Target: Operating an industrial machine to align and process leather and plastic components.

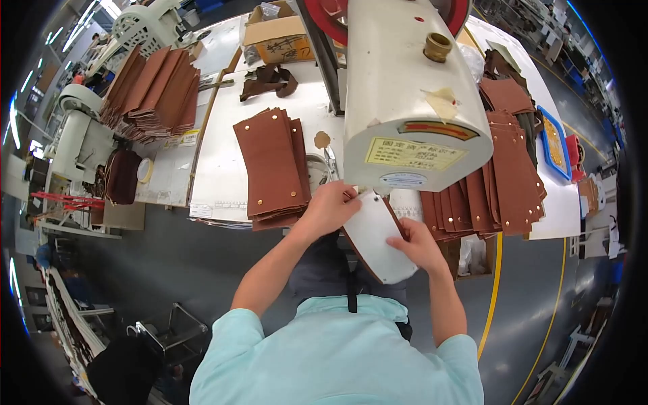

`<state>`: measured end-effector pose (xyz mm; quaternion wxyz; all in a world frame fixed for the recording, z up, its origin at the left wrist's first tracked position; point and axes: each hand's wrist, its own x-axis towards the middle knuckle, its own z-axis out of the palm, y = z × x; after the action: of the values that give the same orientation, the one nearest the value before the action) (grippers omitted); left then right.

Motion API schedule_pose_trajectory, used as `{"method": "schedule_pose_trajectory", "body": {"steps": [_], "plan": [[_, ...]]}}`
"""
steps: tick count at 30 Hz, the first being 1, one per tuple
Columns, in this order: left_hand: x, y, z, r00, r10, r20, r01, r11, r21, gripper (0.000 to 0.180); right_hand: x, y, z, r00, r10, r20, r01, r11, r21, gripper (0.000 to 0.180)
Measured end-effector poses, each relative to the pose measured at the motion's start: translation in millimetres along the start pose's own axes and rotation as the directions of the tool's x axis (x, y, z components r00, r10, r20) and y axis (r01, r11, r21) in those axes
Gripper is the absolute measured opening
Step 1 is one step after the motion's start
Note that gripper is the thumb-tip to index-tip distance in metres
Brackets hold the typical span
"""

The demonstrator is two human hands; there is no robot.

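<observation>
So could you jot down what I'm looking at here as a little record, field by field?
Setting: white worktable in a workshop
Machine: cream press-like machine above the hands
Left hand: grips the top end of the white-faced piece
Right hand: holds that piece's right edge
Left of hands: stack of brown leather pieces with small rivets
Right of hands: fanned brown pieces
Far left: second brown pile
</observation>
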<state>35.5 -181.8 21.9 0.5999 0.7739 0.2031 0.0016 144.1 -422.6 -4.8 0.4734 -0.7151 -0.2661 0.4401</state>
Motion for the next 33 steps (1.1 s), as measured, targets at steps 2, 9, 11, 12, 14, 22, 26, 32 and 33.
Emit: {"method": "schedule_pose_trajectory", "body": {"steps": [2,9,11,12,14,22,26,32,33], "plan": [[-24,7,-7,0.848,0.425,-0.317,-0.227,0.832,0.507,0.037,-25,-5,-3,1.0,0.016,0.007,-0.017,0.987,0.157,0.021],[-69,-18,-50,0.81,0.391,-0.437,0.204,0.51,0.835,0.041,-140,-102,-108,0.732,-0.305,-0.609,0.05,0.915,-0.4,0.018],[-65,-13,-54,0.832,0.295,-0.47,0.238,0.576,0.782,0.035,-146,-128,-136,0.389,-0.553,-0.737,-0.099,0.77,-0.63,0.035],[-66,-9,-55,0.84,0.182,-0.511,0.297,0.634,0.714,0.03,-141,-137,-150,0.245,-0.648,-0.721,-0.181,0.7,-0.691,0.035],[-69,2,-55,0.856,0.221,-0.467,0.256,0.602,0.756,0.027,-123,-155,-162,0.19,-0.626,-0.756,-0.444,0.632,-0.635,0.038],[-66,2,-56,0.866,0.236,-0.441,0.273,0.516,0.812,0.019,-55,-92,-100,0.765,-0.513,-0.389,-0.11,0.492,-0.864,0.025],[-84,18,-78,0.736,0.408,-0.54,0.34,0.468,0.816,0.012,-41,-82,-26,0.805,-0.585,-0.097,0.348,0.598,-0.722,0.02],[-180,103,-110,0.237,0.885,-0.4,0.16,0.37,0.915,0.014,-28,-129,46,0.306,-0.95,0.059,0.791,0.219,-0.571,0.032],[-198,117,-104,0.21,0.897,-0.389,0.073,0.382,0.921,0.013,-30,-139,56,0.205,-0.977,0.055,0.839,0.146,-0.524,0.033]]}}
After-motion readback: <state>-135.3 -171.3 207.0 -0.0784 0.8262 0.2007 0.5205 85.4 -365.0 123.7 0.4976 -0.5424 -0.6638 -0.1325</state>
